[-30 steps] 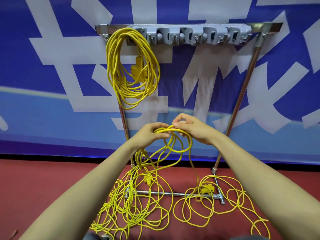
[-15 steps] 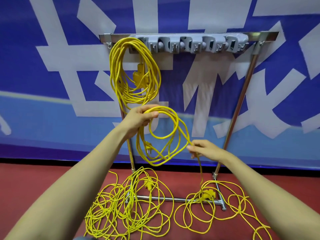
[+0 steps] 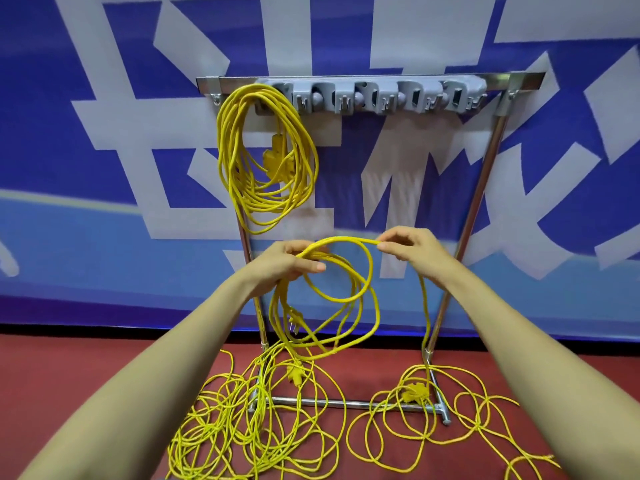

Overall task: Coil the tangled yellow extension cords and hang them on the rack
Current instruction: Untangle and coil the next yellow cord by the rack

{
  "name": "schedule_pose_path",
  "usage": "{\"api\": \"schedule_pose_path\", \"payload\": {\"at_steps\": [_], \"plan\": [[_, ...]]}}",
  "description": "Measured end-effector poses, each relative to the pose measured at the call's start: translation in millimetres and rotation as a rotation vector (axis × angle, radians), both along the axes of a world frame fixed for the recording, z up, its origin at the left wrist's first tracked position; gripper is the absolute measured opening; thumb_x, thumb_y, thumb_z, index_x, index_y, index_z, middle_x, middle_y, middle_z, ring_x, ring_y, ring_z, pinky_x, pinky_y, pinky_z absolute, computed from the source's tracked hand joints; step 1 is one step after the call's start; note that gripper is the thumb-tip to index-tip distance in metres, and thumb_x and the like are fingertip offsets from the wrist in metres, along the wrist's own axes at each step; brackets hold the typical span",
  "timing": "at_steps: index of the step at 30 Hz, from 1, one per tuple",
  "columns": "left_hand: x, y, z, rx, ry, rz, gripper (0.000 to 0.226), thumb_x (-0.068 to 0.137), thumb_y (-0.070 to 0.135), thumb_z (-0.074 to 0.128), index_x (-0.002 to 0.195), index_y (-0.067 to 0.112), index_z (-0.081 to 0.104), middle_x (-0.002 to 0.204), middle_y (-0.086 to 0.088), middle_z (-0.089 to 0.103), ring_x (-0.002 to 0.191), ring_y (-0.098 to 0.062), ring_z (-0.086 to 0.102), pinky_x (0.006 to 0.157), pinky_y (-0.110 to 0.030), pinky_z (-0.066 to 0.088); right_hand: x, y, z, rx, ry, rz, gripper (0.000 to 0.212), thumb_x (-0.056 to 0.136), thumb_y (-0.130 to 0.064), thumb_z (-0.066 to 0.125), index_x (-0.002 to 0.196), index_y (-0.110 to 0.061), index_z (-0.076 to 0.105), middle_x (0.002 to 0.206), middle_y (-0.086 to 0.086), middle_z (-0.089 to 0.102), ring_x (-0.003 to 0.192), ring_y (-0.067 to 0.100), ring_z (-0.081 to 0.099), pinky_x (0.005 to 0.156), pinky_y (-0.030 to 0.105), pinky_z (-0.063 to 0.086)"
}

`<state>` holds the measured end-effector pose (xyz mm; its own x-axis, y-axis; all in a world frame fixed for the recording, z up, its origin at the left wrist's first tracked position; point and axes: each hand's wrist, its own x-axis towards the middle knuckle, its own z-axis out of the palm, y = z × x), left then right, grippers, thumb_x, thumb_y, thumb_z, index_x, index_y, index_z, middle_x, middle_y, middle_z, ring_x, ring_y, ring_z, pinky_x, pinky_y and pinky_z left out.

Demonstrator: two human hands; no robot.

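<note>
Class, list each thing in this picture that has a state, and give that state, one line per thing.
Rack: upright, most hooks bare.
Hung cord: coiled, on the leftmost hook.
Cord in hands: partly coiled, tail trailing to the floor.
Left hand: grips the loops.
Right hand: pinches a strand.
Floor cord: tangled.

Posts and base bar of the rack point(image 3: 481, 188): bare metal tube, polished, with bright glints. On its top rail the holder strip point(image 3: 381, 95): grey moulded plastic, matt. The cord point(image 3: 346, 239) I hold: yellow jacket, plastic or rubber, dull sheen, finely ribbed rather than smooth. Same on the hung coil point(image 3: 225, 161) and the floor tangle point(image 3: 221, 441). The plug point(image 3: 295, 374): yellow moulded plastic, smooth. The banner point(image 3: 104, 237): printed sheet, matt, faintly creased; cloth or vinyl, cannot tell. The floor point(image 3: 86, 375): red, matt, fine-grained.
</note>
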<state>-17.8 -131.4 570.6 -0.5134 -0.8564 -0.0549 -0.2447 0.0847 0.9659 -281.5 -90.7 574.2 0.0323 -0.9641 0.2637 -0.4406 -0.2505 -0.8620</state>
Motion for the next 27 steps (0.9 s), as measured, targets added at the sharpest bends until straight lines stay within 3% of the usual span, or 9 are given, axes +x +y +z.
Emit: {"api": "schedule_pose_path", "payload": {"at_steps": [3, 6, 8, 12, 15, 19, 21, 24, 27], "plan": [[2.2, -0.8, 1.5, -0.021, -0.034, -0.020, 0.040, 0.070, 0.013, 0.081, 0.108, 0.013, 0.070, 0.087, -0.010, 0.057, 0.066, -0.010, 0.046, 0.052, -0.017, 0.029, -9.5, -1.1, 2.4, 0.066, 0.189, 0.010, 0.007, 0.087, -0.017, 0.066, 0.090, -0.015, 0.072, 0.078, -0.002, 0.061, 0.071, 0.010, 0.047, 0.068, 0.025, 0.041], [2.2, -1.8, 2.9, -0.029, -0.121, -0.017, 0.038, 0.066, 0.018, 0.086, 0.101, 0.022, 0.072, 0.088, -0.008, 0.061, 0.079, -0.015, 0.049, 0.060, -0.021, 0.032, -16.4, 0.1, 3.8, 0.036, 0.219, -0.042, 0.008, 0.087, -0.018, 0.066, 0.092, -0.015, 0.072, 0.086, -0.002, 0.061, 0.071, 0.008, 0.048, 0.067, 0.018, 0.041], [0.7, -2.6, 1.5, -0.031, -0.171, -0.014, 0.034, 0.072, 0.012, 0.084, 0.102, 0.021, 0.071, 0.082, -0.003, 0.061, 0.074, -0.012, 0.049, 0.060, -0.019, 0.034, -13.0, 0.7, 2.8, 0.037, 0.221, -0.026, 0.008, 0.087, -0.016, 0.066, 0.091, -0.014, 0.072, 0.082, -0.004, 0.060, 0.064, 0.003, 0.047, 0.061, 0.010, 0.038], [-7.1, 3.8, -1.3, -0.041, -0.203, -0.030, 0.032, 0.075, 0.012, 0.082, 0.105, 0.017, 0.072, 0.076, 0.003, 0.064, 0.066, -0.006, 0.051, 0.057, -0.013, 0.036, 13.7, 0.6, 3.4, 0.067, 0.225, 0.109, 0.008, 0.083, -0.013, 0.070, 0.089, -0.011, 0.074, 0.069, -0.004, 0.061, 0.057, -0.001, 0.047, 0.060, 0.018, 0.038], [-14.6, 8.1, -1.3, -0.053, -0.186, -0.030, 0.025, 0.077, 0.014, 0.080, 0.100, 0.019, 0.073, 0.074, 0.001, 0.060, 0.063, -0.008, 0.043, 0.054, -0.014, 0.032, 42.4, -1.9, 10.7, 0.018, 0.309, 0.218, 0.013, 0.084, -0.011, 0.068, 0.095, -0.007, 0.074, 0.063, -0.015, 0.060, 0.058, -0.007, 0.051, 0.058, 0.010, 0.037], [-15.6, 8.6, 3.0, -0.042, -0.055, -0.011, 0.020, 0.081, 0.007, 0.074, 0.098, 0.016, 0.071, 0.061, 0.008, 0.050, 0.057, -0.008, 0.036, 0.049, -0.016, 0.026, 57.6, -4.7, 15.6, -0.033, 0.297, 0.240, 0.019, 0.089, -0.016, 0.061, 0.108, -0.017, 0.062, 0.087, -0.010, 0.060, 0.063, -0.002, 0.051, 0.066, 0.016, 0.042], [-11.3, 7.5, 6.3, -0.027, 0.015, 0.006, 0.024, 0.081, 0.005, 0.073, 0.101, 0.019, 0.072, 0.067, 0.004, 0.053, 0.061, -0.011, 0.038, 0.051, -0.017, 0.026, 50.1, -2.0, 12.6, 0.010, 0.182, 0.216, 0.018, 0.089, -0.021, 0.063, 0.105, -0.016, 0.056, 0.090, -0.005, 0.059, 0.064, 0.006, 0.053, 0.067, 0.025, 0.047], [-6.3, 6.0, 11.3, -0.020, 0.067, 0.010, 0.024, 0.081, 0.006, 0.073, 0.099, 0.022, 0.073, 0.075, -0.003, 0.057, 0.070, -0.018, 0.040, 0.058, -0.022, 0.027, 35.2, 4.7, 3.4, 0.036, 0.125, 0.185, 0.015, 0.091, -0.024, 0.062, 0.091, -0.009, 0.061, 0.078, -0.003, 0.060, 0.066, 0.007, 0.057, 0.068, 0.022, 0.048], [-4.5, 9.0, 15.8, -0.017, 0.080, 0.032, 0.025, 0.084, 0.002, 0.068, 0.104, 0.017, 0.069, 0.062, 0.005, 0.052, 0.052, -0.005, 0.038, 0.049, -0.014, 0.026, 23.9, 7.5, -10.4, 0.110, 0.149, 0.194, 0.014, 0.092, -0.013, 0.058, 0.078, -0.012, 0.060, 0.068, -0.001, 0.060, 0.063, 0.008, 0.057, 0.070, 0.022, 0.047]]}}
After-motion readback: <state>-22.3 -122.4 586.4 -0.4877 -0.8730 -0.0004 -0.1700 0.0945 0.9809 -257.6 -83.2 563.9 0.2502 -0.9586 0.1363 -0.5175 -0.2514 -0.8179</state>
